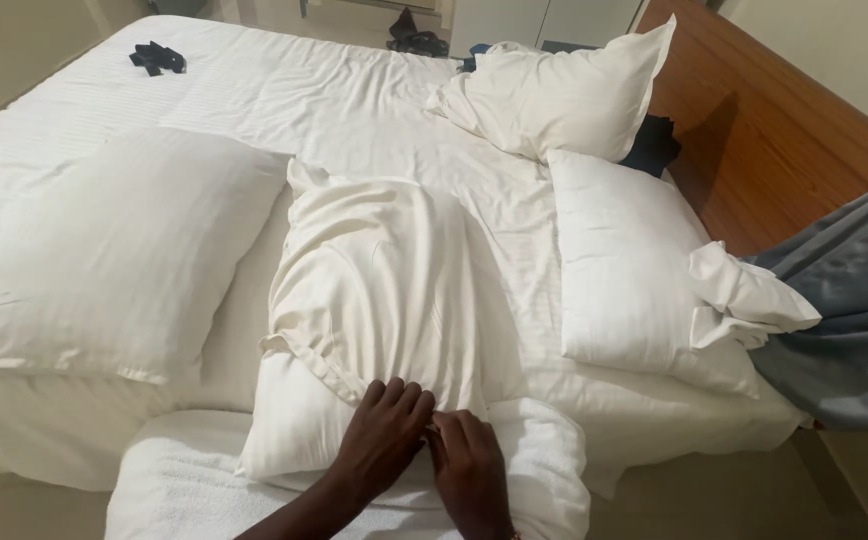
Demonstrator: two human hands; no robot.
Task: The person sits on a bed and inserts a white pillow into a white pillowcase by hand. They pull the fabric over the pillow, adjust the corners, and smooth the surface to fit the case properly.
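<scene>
- Bedroom view from above: a wide bed (354, 100) with a white striped sheet fills most of the scene, and a wooden headboard (774, 140) runs along its right side.
- Middle pillow (374, 290): it lies at the near edge of the bed, partly over a folded white towel (184, 480). Its cream pillowcase is pulled over most of it; the cloth is wrinkled and loose, and the open hem sits at the near end.
- Left hand (384, 435): it rests palm down on the near end of the middle pillow, fingers together and pressed flat on the cloth, not closed around it.
- Right hand (469, 465): it touches the left hand, and its fingertips appear to pinch a small fold of the pillowcase at the hem.
- Progress, as judged: the case looks nearly on; the near end is yet to be tucked and smoothed.
- Other pillows: a large one (104, 250) lies to the left, one (634, 270) to the right with a loose case flap, and another (564, 90) leans near the headboard.
- Grey blanket (854, 300): it hangs at the right edge.
- Dark strap (157, 58): it lies on the far corner of the bed.
</scene>
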